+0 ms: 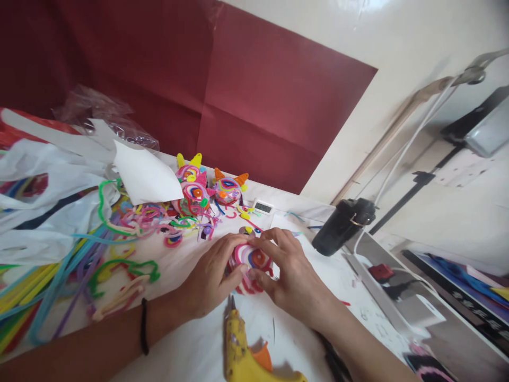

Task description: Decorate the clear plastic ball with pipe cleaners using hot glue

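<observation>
Between my two hands sits a round pipe-cleaner figure (pixel 251 259) in pink, white and red, with an orange-centred eye on its front. My left hand (pixel 214 270) wraps its left side, thumb pressed on the front. From the right, my right hand (pixel 288 268) grips it with thumb and bent fingers at the top and side. Just below my hands lies a yellow hot glue gun (pixel 238 339) with an orange trigger, its nozzle pointing toward the figure. The figure's back and underside are hidden.
Finished horned figures (pixel 228 188) stand at the back beside a small digital timer (pixel 263 207). Loose pipe cleaners (pixel 51 286), a white plastic bag (pixel 47 212) and white paper (pixel 145 175) crowd the left. A black cylinder (pixel 342 225) and a stand pole (pixel 413 191) are at right.
</observation>
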`<state>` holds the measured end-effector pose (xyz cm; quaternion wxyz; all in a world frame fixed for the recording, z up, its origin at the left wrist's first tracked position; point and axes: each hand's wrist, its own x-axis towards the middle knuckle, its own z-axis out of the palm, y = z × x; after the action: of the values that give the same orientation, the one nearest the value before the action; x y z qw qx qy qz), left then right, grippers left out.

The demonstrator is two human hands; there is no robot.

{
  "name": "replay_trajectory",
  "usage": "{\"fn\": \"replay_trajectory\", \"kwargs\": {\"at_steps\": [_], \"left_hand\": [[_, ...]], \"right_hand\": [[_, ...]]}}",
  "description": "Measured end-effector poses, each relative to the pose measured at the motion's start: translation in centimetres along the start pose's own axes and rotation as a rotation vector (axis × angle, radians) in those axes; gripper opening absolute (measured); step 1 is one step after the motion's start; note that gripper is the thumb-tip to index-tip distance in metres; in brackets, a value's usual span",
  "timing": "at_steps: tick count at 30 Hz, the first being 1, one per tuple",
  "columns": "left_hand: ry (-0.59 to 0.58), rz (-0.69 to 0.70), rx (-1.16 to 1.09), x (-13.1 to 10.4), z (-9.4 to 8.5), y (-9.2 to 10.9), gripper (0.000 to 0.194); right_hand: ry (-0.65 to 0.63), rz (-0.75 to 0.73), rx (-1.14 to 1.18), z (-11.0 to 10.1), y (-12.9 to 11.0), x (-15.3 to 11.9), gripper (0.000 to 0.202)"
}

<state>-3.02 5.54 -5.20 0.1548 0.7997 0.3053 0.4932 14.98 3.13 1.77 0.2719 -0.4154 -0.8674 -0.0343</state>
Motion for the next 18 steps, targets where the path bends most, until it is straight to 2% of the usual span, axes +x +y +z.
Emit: {"fn": "replay_trajectory", "kwargs": {"at_steps": [4,8,13,16,18], "left_hand": [[-0.017,-0.005,0.001,0.0,0.0,-0.2,0.044],[-0.018,-0.018,-0.013,-0.2,-0.1,-0.5,0.043],[-0.056,-0.076,-0.111,0.0,-0.7,-1.0,0.036],[-0.075,-0.125,-0.200,0.1,-1.1,-1.6,0.034],[-0.101,-0.137,-0.236,0.1,-1.3,-2.2,0.035]], "right_hand": [[-0.025,0.016,0.011,-0.4,0.0,0.1,0.038],[-0.034,0.063,0.202,-1.4,0.9,0.2,0.038],[0.016,0.315,0.492,-1.3,4.5,0.1,0.032],[-0.045,0.477,0.750,-0.4,6.3,-0.1,0.036],[-0.066,0.512,0.836,0.2,6.9,-0.2,0.035]]}}
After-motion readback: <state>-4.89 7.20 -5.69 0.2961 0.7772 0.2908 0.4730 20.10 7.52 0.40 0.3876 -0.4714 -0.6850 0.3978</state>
